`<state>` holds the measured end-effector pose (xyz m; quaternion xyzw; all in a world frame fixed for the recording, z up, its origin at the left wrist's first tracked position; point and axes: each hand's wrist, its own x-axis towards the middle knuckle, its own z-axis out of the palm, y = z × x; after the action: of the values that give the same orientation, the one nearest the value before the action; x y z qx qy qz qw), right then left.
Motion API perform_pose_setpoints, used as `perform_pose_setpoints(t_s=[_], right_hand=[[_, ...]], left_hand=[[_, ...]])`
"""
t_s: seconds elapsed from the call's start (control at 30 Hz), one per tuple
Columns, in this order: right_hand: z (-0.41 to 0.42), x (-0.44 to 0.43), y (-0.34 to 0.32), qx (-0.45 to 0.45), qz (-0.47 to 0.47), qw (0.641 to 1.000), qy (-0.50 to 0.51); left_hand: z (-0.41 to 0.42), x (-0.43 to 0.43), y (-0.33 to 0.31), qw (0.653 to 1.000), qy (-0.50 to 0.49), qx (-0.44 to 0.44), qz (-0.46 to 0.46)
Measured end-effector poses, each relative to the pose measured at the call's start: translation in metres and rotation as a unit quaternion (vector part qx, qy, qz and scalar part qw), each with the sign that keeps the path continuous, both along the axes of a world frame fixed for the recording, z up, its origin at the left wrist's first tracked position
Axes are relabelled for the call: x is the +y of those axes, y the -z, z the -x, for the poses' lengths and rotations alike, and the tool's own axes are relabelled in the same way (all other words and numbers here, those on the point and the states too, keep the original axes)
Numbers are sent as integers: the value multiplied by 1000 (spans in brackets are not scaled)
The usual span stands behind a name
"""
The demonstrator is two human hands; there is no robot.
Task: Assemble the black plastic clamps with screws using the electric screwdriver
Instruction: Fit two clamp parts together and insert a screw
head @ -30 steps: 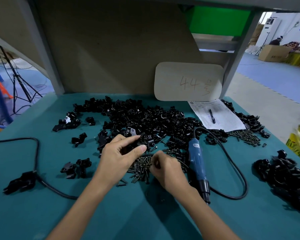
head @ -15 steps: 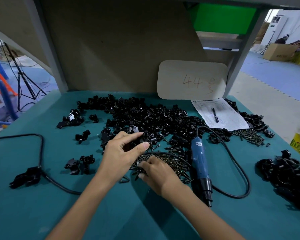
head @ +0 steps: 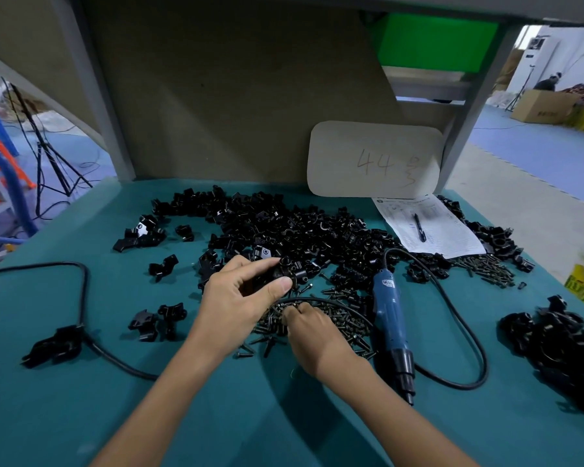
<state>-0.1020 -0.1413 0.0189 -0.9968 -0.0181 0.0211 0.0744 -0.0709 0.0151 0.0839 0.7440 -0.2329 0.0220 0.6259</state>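
My left hand (head: pixel 236 298) holds a black plastic clamp (head: pixel 292 273) between thumb and fingers, just above the table. Below it lies a pile of dark screws (head: pixel 344 321). My right hand (head: pixel 312 335) rests on that pile with its fingertips curled down into the screws; what they pinch is hidden. The blue electric screwdriver (head: pixel 390 315) lies on the table right of my right hand, tip toward me, untouched. A big heap of loose black clamp parts (head: pixel 300 230) spreads behind both hands.
Green table (head: pixel 216 416). The screwdriver's black cable (head: pixel 462 332) loops to the right. Another cable with a plug (head: pixel 54 345) lies at left. Paper with a pen (head: pixel 425 227) and a second screw pile (head: pixel 486 271) sit back right. More clamps (head: pixel 560 348) are heaped at far right.
My right hand slid left and toward me across the screw pile, fingertips digging in. My left hand kept hold of the clamp, almost still.
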Motion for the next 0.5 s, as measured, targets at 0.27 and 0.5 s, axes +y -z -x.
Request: perform_pose_setpoints(t_s=[0.27,0.5], right_hand=[[9,10,-9,50,86,995,-13],[15,-17,-22,-62,-144,985,70]], left_hand=[[0,-2,0,1000,1,-8,-4],[0,3,-1,1000,-3,-6,-3]])
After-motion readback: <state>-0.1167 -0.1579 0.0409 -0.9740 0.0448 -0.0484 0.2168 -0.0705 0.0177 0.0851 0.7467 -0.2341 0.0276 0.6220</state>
